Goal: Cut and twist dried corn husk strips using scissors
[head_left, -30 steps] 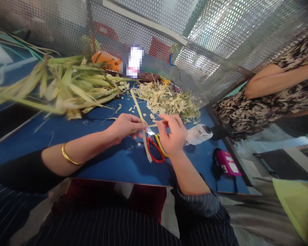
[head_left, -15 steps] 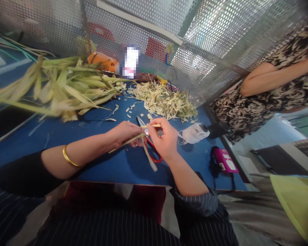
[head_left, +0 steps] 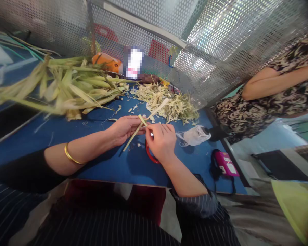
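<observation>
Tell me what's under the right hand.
Under the right hand, part of the scissors' red handle shows, with a glint of metal. The blades can't be seen; the hand covers them.

The table (head_left: 118, 167) is deep blue. Lower centre, red scissor handles (head_left: 151, 153); at right, a magenta pouch (head_left: 227, 164).

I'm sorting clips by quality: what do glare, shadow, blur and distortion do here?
Head view: bright screen washed white, edges pixelated; head view: husks smeared toward left edge; head view: mesh panel glinting, upper right; head view: soft shadow on the table.
</observation>
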A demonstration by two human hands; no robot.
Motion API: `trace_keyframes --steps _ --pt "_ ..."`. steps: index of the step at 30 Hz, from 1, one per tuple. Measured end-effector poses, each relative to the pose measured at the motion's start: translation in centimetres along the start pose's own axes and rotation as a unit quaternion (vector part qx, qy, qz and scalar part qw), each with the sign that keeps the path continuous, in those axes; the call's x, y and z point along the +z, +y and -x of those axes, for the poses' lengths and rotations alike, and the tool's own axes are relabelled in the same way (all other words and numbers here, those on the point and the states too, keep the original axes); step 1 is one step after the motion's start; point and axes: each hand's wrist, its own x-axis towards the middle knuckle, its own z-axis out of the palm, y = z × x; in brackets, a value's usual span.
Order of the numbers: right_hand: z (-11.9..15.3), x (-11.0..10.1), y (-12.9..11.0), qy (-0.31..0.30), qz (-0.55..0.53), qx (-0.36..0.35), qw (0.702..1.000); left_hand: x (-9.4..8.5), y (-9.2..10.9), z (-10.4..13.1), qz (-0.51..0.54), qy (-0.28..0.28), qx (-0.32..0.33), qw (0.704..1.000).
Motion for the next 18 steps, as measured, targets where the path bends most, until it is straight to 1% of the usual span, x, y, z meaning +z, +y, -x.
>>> trace_keyframes --steps 2,4,9,10,12,13,15,17,18 --pt "0.0 0.2 0.1 0.017 0.000 0.005 1.000 0.0 0.0 0.0 0.013 -0.019 -0.003 1.000" --pt "0.0 0.4 0.2 0.019 0.001 0.003 1.000 0.0 0.0 0.1 0.020 -0.028 0.004 0.999" --pt "-0.1 0.5 0.2 -0.032 0.025 -0.043 0.998 0.3 -0.1 0.3 -0.001 -0.003 0.022 1.000" --pt "-0.1 0.5 0.1 -0.035 0.031 -0.049 0.998 0.4 -0.1 0.3 0.000 0.003 0.027 1.000" --pt "-0.1 0.4 -0.1 -0.018 0.038 -0.062 0.997 0.4 -0.1 0.3 0.006 0.019 0.042 0.999" --pt "-0.1 0.5 -0.2 -0.009 0.039 -0.079 0.996 0.4 -0.2 0.2 0.008 0.027 0.048 0.998" --pt "-0.1 0.6 -0.6 -0.004 0.038 -0.139 0.990 0.3 -0.3 0.1 0.007 0.028 0.056 0.998" --pt "-0.2 0.9 -0.9 -0.020 0.039 -0.202 0.978 0.2 -0.5 0.1 0.000 0.018 0.057 0.998" --pt "-0.2 1.0 -1.0 -0.029 0.039 -0.221 0.974 0.2 -0.6 0.1 -0.003 0.013 0.054 0.998"
